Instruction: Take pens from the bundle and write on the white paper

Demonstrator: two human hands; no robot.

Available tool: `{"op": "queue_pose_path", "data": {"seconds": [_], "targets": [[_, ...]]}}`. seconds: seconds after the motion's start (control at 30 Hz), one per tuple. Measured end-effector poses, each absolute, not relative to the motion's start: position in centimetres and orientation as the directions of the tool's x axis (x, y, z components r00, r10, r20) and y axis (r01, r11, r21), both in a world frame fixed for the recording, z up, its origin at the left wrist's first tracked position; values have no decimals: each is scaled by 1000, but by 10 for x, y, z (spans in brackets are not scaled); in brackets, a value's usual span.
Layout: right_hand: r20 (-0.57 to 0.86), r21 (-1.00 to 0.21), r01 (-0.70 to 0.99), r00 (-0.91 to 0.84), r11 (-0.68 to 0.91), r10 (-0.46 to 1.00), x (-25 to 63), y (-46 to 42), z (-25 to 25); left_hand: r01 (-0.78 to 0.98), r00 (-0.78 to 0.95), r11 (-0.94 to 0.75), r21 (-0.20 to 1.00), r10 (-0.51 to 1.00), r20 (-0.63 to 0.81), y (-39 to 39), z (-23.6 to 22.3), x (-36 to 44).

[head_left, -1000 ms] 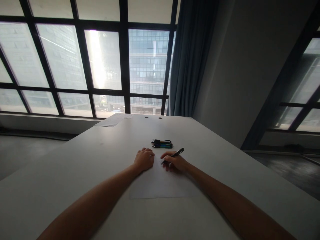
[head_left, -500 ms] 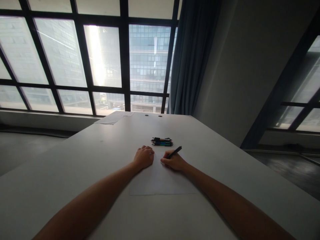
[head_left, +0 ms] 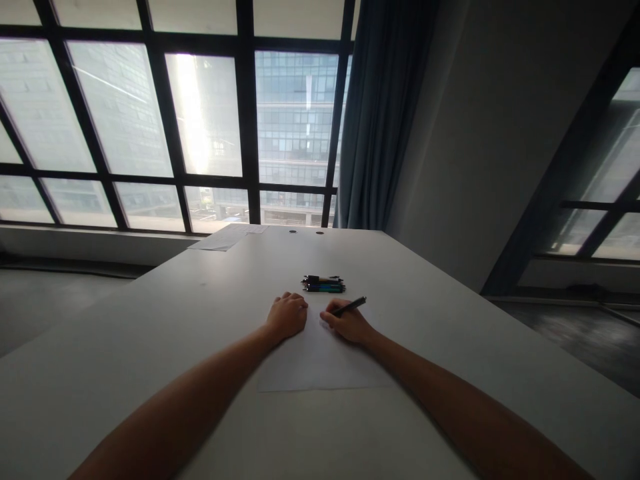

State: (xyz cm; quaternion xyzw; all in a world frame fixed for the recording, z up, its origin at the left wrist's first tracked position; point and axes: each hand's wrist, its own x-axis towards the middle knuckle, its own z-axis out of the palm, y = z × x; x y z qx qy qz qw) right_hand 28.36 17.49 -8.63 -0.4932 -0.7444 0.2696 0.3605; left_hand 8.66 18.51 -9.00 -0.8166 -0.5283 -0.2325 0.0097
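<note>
**Bundled pens sit straight ahead of the hands, with open tabletop on both sides**

A bundle of pens [head_left: 323,284] lies just beyond the left hand [head_left: 286,317] and right hand [head_left: 347,323], which rest on a paper sheet [head_left: 310,363]. A hand could pass around the bundle on either side, over the white tabletop [head_left: 150,320], though the pen [head_left: 350,306] in the right hand angles up beside it. Loose papers [head_left: 225,239] lie at upper left, and a window wall [head_left: 250,133] rises beyond the far edge.

Lighting: daylight from the tall windows [head_left: 120,113] ahead of me, one white glare streak [head_left: 193,113] on the glass. Dim, backlit: the desk [head_left: 150,320], my left hand [head_left: 287,319] and right hand [head_left: 347,323]. Edges: wide-angle distortion, window frames [head_left: 83,127] leaning.
</note>
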Motion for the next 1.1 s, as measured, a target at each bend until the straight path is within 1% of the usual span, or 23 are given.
{"op": "queue_pose_path", "data": {"seconds": [0.1,0.17,0.2,0.27,0.33,0.4,0.47,0.6,0.7,1.0,1.1], "targets": [[453,-683,549,-200,482,869,288,178,-88,866,342,-449,219,853,395,186,-91,86],[528,-622,592,-165,512,833,293,182,-87,860,359,-473,193,828,431,186,-90,85],[542,-607,618,-139,501,829,295,183,-87,848,380,-502,170,799,466,185,-89,85],[540,-601,659,-84,453,838,297,185,-87,797,455,-596,99,700,550,182,-86,84],[529,-597,683,-58,420,846,298,186,-86,701,567,-713,16,571,593,178,-81,84],[512,-594,698,-55,400,857,298,185,-85,593,673,-804,-44,465,575,173,-77,85],[493,-583,718,-57,379,868,297,183,-85,517,739,-853,-66,406,537,169,-74,87],[473,-538,764,-75,355,878,294,178,-83,471,772,-881,-54,382,508,166,-73,89],[463,-517,780,-94,354,881,292,176,-81,444,797,-893,-76,354,489,167,-75,90],[479,-489,751,-193,443,856,292,176,-84,381,835,-915,-132,280,474,168,-78,96],[477,-471,762,-205,445,855,291,176,-85,370,843,-918,-141,268,466,169,-81,96]]}}
